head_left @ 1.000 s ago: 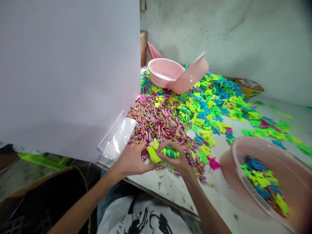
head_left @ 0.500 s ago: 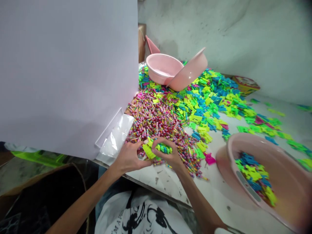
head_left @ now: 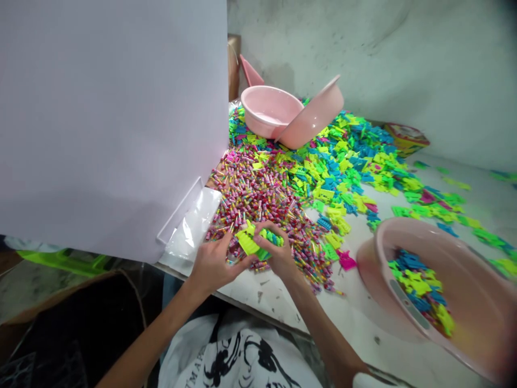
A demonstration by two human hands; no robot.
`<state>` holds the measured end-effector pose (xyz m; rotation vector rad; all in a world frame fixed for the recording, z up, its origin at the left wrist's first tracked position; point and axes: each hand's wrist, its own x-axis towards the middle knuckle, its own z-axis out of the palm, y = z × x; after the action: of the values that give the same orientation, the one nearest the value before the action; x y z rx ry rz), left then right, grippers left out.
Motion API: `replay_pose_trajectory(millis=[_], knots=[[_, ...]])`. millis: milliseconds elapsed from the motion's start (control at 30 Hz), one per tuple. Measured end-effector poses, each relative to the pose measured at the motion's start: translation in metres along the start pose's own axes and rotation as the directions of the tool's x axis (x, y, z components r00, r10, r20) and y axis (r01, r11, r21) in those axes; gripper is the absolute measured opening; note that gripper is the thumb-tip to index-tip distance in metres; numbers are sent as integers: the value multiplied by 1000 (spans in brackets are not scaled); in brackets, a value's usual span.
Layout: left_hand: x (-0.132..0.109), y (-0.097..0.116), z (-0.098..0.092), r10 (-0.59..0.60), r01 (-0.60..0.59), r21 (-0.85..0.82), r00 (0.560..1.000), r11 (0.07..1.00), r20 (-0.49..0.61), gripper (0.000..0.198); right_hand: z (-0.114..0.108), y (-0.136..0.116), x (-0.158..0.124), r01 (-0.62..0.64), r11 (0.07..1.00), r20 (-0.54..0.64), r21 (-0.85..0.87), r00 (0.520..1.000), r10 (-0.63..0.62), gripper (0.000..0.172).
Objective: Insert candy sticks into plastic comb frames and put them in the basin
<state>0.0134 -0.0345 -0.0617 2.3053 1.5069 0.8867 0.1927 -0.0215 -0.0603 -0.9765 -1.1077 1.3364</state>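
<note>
Head view, right hand [head_left: 278,252] curled around green pieces [head_left: 250,242], left hand [head_left: 214,264] open beside them, pink basin [head_left: 388,242] right, white board [head_left: 109,124] blocking left

Lime plastic piece [head_left: 247,242]: flat, toothed edge, tilted, its upper end sticking out past the fingers. Pressed against it is a green-and-blue cluster [head_left: 269,238] of small studded plastic bits; exact count can't be told, fingers cover part of it. Both are gripped in the right hand [head_left: 278,253], fingers curled over the top. Left hand [head_left: 216,264] is open, fingertips just by the lime piece's lower end. All of it sits low over the spilled striped tubes [head_left: 258,199], near their front edge.
</note>
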Motion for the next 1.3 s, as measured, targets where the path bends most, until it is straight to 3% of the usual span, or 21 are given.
replay_pose_trajectory(millis=[100,300,700,867,967,1067,1200,1300], knots=[[-4,-2,3,60,-50,83,990,995,-131,66,5,5,-4,-1,999,-5,33,1000,1,12],[-9,-7,9,146,-131,77,961,988,-235,45,15,11,-12,-32,997,-29,66,999,34,15],[-6,-1,21,196,-189,55,959,980,-204,30,8,13,-10,-67,981,-95,183,992,85,15],[0,18,34,109,-113,-36,989,993,-103,32,-2,6,-12,-54,985,-194,165,977,86,19],[6,32,43,103,-80,-202,989,976,106,32,-31,-10,-18,-64,986,-282,-155,959,18,30],[16,35,54,127,-82,-244,976,966,175,31,-82,-33,-34,-150,854,-391,-498,918,-67,32],[30,23,74,179,-181,8,977,983,112,23,-151,-46,-64,-419,569,-533,-708,845,-41,25],[33,15,85,238,-272,192,954,943,181,27,-176,-33,-81,-574,361,-624,-736,781,-29,33]])
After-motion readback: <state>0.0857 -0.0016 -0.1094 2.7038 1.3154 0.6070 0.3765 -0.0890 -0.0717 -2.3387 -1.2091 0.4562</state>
